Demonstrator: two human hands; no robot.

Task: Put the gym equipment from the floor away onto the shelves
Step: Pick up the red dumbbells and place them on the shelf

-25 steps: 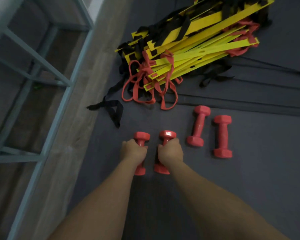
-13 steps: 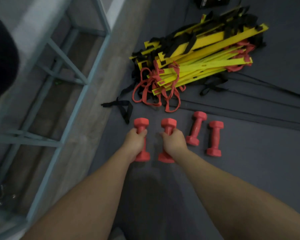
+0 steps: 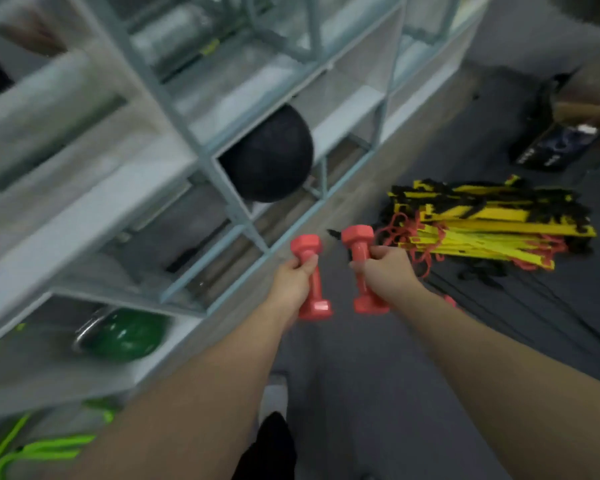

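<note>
My left hand (image 3: 293, 284) grips a small red dumbbell (image 3: 310, 277) by its handle, held upright in the air. My right hand (image 3: 387, 270) grips a second red dumbbell (image 3: 362, 268) the same way, just to the right. Both are off the floor, beside the pale blue shelf unit (image 3: 201, 157) on the left. A sliver of another red dumbbell (image 3: 450, 301) shows on the floor behind my right forearm. A yellow and black agility ladder pile (image 3: 485, 223) with red straps lies on the dark floor mat to the right.
A black ball (image 3: 269, 155) fills one shelf compartment, a green kettlebell (image 3: 123, 334) sits in a lower one, and green bands (image 3: 39, 452) lie at the bottom left. A dark box (image 3: 555, 143) rests on the floor at the far right. My foot (image 3: 274, 396) is below.
Both hands have lifted the two dumbbells off the floor. The view has risen and swung left, bringing the shelves into sight; the other two dumbbells are now mostly hidden.
</note>
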